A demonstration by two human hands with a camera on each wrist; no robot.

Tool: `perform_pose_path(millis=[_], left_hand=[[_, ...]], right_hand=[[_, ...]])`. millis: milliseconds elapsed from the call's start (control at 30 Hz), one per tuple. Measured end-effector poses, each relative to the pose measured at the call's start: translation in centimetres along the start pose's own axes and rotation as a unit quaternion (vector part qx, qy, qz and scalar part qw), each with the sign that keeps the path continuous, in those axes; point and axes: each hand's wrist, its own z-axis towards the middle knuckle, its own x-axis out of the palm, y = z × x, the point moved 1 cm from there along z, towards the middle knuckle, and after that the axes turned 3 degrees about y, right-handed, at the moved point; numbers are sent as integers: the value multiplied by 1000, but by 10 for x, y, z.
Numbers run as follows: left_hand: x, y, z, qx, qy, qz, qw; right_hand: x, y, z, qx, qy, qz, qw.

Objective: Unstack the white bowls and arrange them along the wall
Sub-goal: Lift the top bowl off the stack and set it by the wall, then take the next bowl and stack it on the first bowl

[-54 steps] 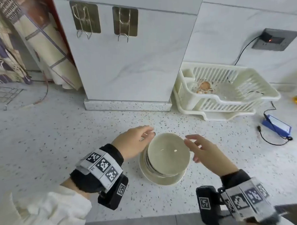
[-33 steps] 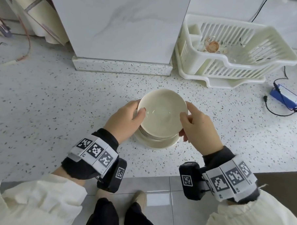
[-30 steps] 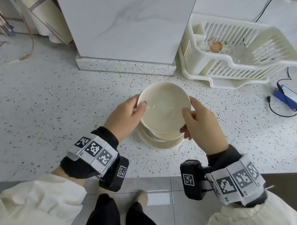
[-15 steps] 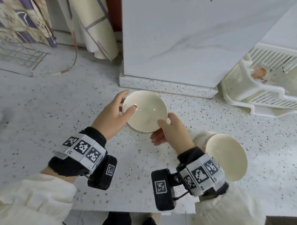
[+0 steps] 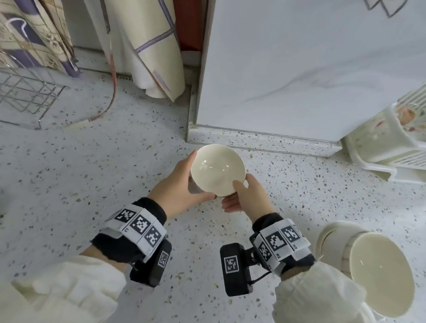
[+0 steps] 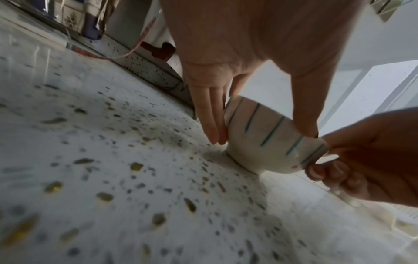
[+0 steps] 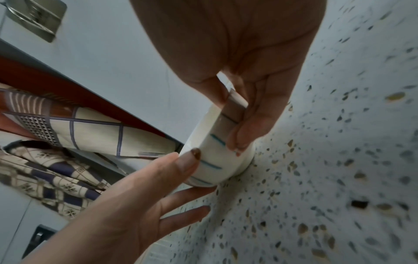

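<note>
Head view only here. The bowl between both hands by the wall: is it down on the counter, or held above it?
Observer: In the left wrist view the foot of the bowl looks to touch the countertop.
Operator: Plain white outside?
Observer: No, blue-green vertical stripes run down its outer wall.
Operator: How is it gripped on the right?
Observer: The right hand pinches the rim, thumb inside, fingers on the outer wall.

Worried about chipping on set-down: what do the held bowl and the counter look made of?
Bowl: probably glazed ceramic; glossy cream inside with sharp glints, blue stripes outside. Counter: looks like terrazzo-type stone; dark chips speckle a pale, smooth surface.
</note>
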Motion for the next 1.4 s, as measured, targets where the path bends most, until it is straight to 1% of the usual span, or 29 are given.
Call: perform_pose_path(millis=[267,400,533,633,700,767,833,900,967,1067,1167,1233,1333,1400], left_hand=[[-5,11,21,7,-12,-58,998],[-5,13,26,6,-15,-66,998],[-5,13,28,2,-18,-66,998],[-5,12,25,3,-23,-55,998],[-4,10,19,12,-42,-20,999],[-2,5,12,21,-89,13,996],[-1,-2,3,22,-149,31,988],[2,-12,-8,27,-185,36,982],[9,-25,-21,40,-189,36,981],[30,-49,-40,52,-157,6,986],[60,-71,-56,48,-125,-40,990],[83,-84,-63,63,-111,-63,990],[117,-100,-71,76,-93,-75,990],[138,-111,-75,75,-76,-73,992]], right_hand=[[6,7,17,-29,-4,28,999],[9,9,20,-36,1,44,998],[8,11,17,-42,24,56,997],[4,11,9,-34,48,53,997],[-1,10,0,-27,51,47,997],[-8,12,-15,-32,51,21,998],[-18,15,-34,-62,50,-43,996],[-32,19,-57,-106,45,-118,986],[-50,23,-83,-145,43,-157,976],[-83,23,-120,-188,39,-157,969],[-122,15,-147,-217,18,-137,967],[-149,3,-156,-232,-13,-140,963],[-190,-19,-161,-234,-86,-158,956],[-213,-37,-161,-229,-151,-202,940]])
